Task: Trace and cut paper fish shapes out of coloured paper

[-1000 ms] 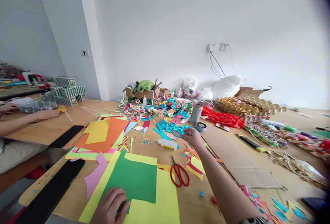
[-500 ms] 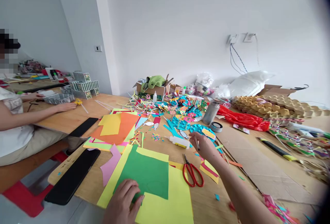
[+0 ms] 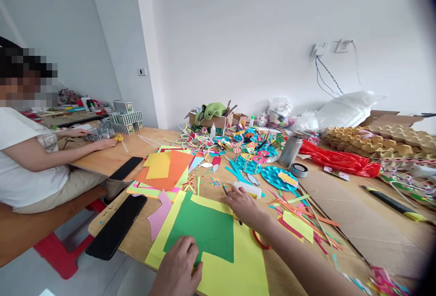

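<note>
My left hand (image 3: pixel 180 264) is closed at the lower edge of a green paper sheet (image 3: pixel 204 228), fingers curled and pressing on it. The green sheet has cut-out edges and lies on larger yellow paper (image 3: pixel 235 268). Over the upper right corner of these papers, my right hand (image 3: pixel 243 203) is closed on a slim dark pen (image 3: pixel 225 190), whose two ends show past the fingers. A white glue bottle (image 3: pixel 252 190) lies just behind that hand. My right forearm hides most of the scissors; part of a red handle (image 3: pixel 261 241) shows.
Orange and yellow sheets (image 3: pixel 177 169) and a black phone (image 3: pixel 117 225) lie to the left. Colourful scraps, a metal flask (image 3: pixel 290 150), a cardboard sheet (image 3: pixel 354 214) and a utility knife (image 3: pixel 393 203) lie to the right. A co-worker (image 3: pixel 37 160) sits at far left.
My right hand has moved left and nearer, from beside the glue bottle to the edge of the green sheet, and its arm now covers the scissors. The view has shifted left.
</note>
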`<state>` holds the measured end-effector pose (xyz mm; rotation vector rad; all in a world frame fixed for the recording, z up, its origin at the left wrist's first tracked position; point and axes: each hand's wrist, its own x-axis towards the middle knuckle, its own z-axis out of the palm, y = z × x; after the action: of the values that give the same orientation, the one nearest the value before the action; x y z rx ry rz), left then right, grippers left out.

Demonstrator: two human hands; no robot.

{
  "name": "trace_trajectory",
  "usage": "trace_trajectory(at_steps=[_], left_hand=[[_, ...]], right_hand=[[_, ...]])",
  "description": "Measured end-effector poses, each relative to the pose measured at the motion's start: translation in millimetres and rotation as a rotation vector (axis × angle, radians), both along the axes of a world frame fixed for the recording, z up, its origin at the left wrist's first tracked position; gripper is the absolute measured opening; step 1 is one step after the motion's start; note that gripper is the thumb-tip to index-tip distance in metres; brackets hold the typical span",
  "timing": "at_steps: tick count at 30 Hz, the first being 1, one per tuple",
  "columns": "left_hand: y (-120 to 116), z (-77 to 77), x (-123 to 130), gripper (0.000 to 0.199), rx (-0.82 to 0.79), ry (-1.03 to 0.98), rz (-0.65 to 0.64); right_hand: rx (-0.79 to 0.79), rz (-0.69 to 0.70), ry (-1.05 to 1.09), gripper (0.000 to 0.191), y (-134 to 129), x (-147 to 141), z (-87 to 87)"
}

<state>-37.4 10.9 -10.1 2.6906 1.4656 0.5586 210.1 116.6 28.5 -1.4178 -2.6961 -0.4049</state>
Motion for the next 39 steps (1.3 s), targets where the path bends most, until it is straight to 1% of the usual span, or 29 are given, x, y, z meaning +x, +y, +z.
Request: trace_trajectory(at_steps=[2, 4, 7, 9, 10, 11, 12, 14, 16, 17, 19, 21, 24, 28, 31, 33, 37, 38, 39], left_hand=[[-1, 5.2, 3, 0.02, -0.092, 0.041, 0.045], [-1, 9.2, 6, 0.024, -0.151, 0.074, 0.068], [-1, 12.1, 8, 0.022, -0.182, 0.111, 0.076], [-1, 12.7, 9, 0.02, -0.178, 0.114, 0.072], [-1, 13.0, 9, 0.02, -0.171, 0.108, 0.068], [-1, 13.2, 8, 0.02, -0.163, 0.1, 0.063], [-1, 13.3, 8, 0.02, -0.157, 0.093, 0.061], [-2, 13.2, 8, 0.019, -0.151, 0.086, 0.065], [-2, 12.2, 8, 0.017, -0.148, 0.087, 0.068], [-2, 11.4, 7, 0.017, -0.144, 0.087, 0.066], [-2, 9.2, 7, 0.016, -0.129, 0.08, 0.06], [-1, 7.3, 6, 0.015, -0.116, 0.07, 0.056], [-1, 6.8, 6, 0.014, -0.12, 0.054, 0.055], [-2, 10.9, 4, 0.013, -0.155, 0.005, 0.059], [-1, 14.0, 2, 0.011, -0.178, -0.07, 0.052], [-1, 15.3, 0, 0.011, -0.167, -0.168, 0.032], [-12, 17.3, -2, 0.014, -0.058, -0.512, 0.004], [-17, 17.4, -2, 0.017, -0.076, -0.605, 0.01], [-23, 16.9, -1, 0.021, -0.144, -0.695, 0.021]], right_hand=[[-0.001, 0.012, -0.035, 0.019, 5, -2, -0.8], [-0.001, 0.005, -0.058, 0.018, 6, 0, 1.1], [0.002, -0.035, -0.058, 0.021, -5, 2, 8.5], [0.004, -0.059, -0.038, 0.024, -22, -1, 14.1], [0.0, -0.059, -0.024, 0.023, -33, -5, 16.2], [-0.005, -0.05, -0.012, 0.018, -45, -9, 17.5], [-0.014, -0.032, 0.003, 0.014, -58, -14, 17.9], [-0.03, 0.052, 0.033, 0.02, -82, -24, 15.7], [-0.004, 0.11, 0.002, 0.021, -100, -33, 10.4], [0.016, 0.134, -0.028, 0.017, -106, -36, 7.2], [0.051, 0.151, -0.093, 0.01, -112, -40, 1.4], [0.057, 0.142, -0.147, 0.008, -113, -42, -2.7], [0.024, 0.125, -0.196, 0.01, -112, -43, -5.7], [0.019, 0.123, -0.182, 0.013, -113, -45, -8.8], [0.058, 0.127, -0.155, 0.015, -114, -44, -11.8], [0.09, 0.127, -0.13, 0.015, -115, -43, -13.7], [0.159, 0.101, -0.034, 0.015, -116, -39, -14.6], [0.176, 0.088, -0.004, 0.015, -115, -38, -13.5], [0.19, 0.072, 0.027, 0.015, -115, -37, -11.8]])
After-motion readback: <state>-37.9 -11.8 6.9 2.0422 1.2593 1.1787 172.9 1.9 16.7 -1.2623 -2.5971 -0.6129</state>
